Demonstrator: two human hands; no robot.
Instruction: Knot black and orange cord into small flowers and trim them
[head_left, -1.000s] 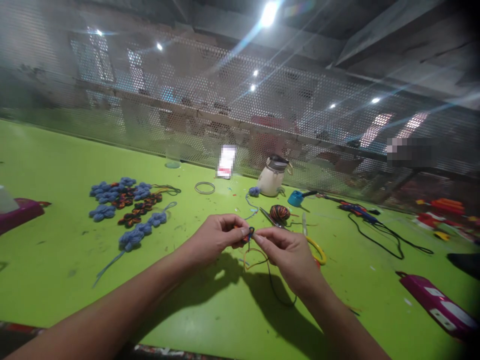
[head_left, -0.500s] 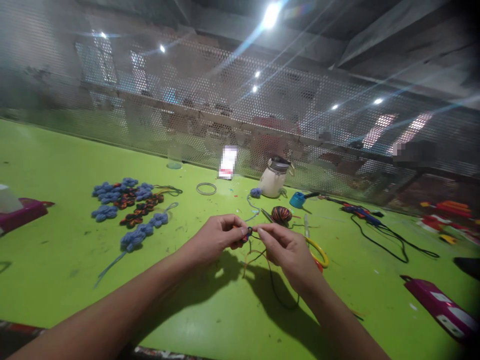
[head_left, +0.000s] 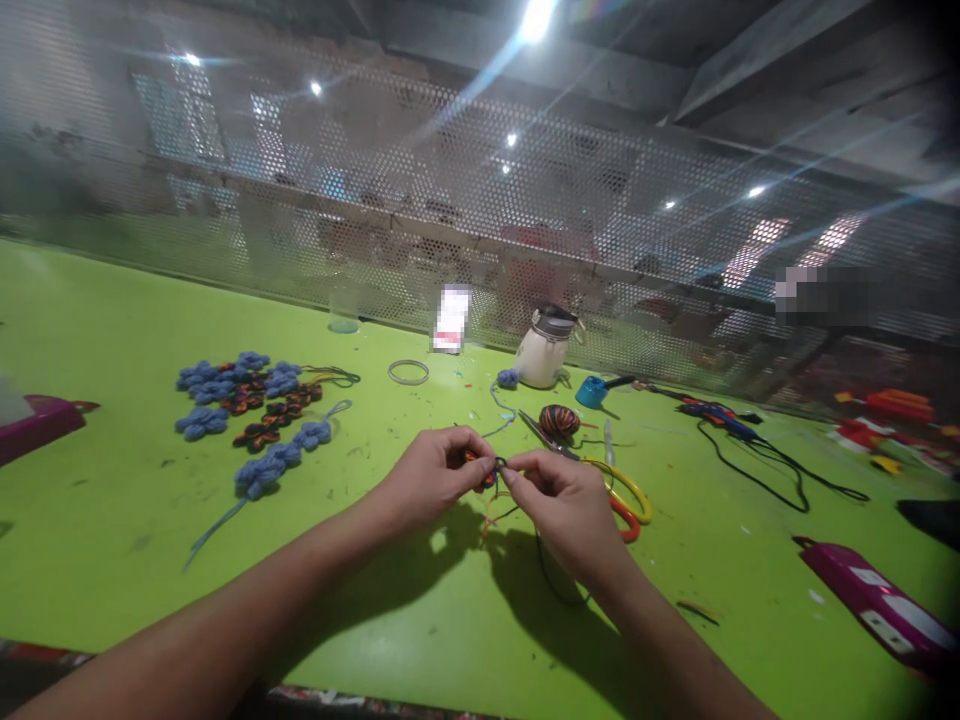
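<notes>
Pinched in my left hand (head_left: 446,467) is a small dark, multicoloured yarn flower (head_left: 480,468), partly hidden by the fingers. My right hand (head_left: 559,500) has its thumb and forefinger closed on a dark yarn strand (head_left: 500,464) right at the flower; the fingertips of both hands nearly meet. Loose yarn ends hang below the hands onto the green table. Scissors (head_left: 630,495) with yellow and orange handles lie behind and to the right of my right hand. Beyond them sits a ball of multicoloured yarn (head_left: 560,420).
Blue and dark crocheted flowers (head_left: 262,400) lie at left. Further back are a ring (head_left: 409,372), a phone (head_left: 451,320), a white jar (head_left: 544,350) and a turquoise container (head_left: 592,392). At right are a corded tool (head_left: 720,418) and a magenta power strip (head_left: 874,605). A perforated screen (head_left: 420,200) edges the table.
My right hand has moved left, its fingertips now against the flower in my left hand. More of the scissors shows. The view has shifted slightly.
</notes>
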